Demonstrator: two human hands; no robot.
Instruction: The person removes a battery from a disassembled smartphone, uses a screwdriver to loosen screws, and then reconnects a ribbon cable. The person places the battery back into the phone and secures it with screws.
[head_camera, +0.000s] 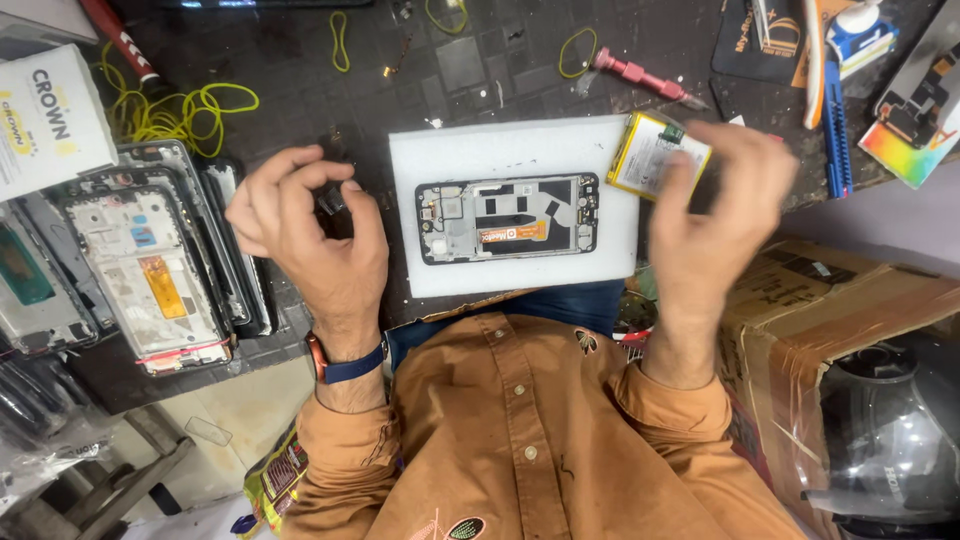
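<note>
Desk (300, 90) is cluttered: stack of stripped phone frames (150, 260) off to my left, yellow wire (180, 110) behind them, white carton (50, 120) in the far left corner, red-handled screwdriver (645, 78) lying past the pad, blue tool (835, 130) and a colourful card (915, 150) far right, brown cardboard box (830, 310) by my right elbow. White foam pad (515, 160) sits dead centre with the opened phone chassis (508, 217) on it, long axis running left-right, orange flex strip along the same line, internals facing up. Nothing lies across the chassis. My right hand (715, 215) grips a yellow-edged battery (655, 155) at the pad's right far corner, tilted, long axis slanting away from me. The battery overlaps the pad edge and sits apart from the chassis. My left hand (310, 225) is curled, fingertips pinched on a small dark part (333, 200), hovering left of the pad.
</note>
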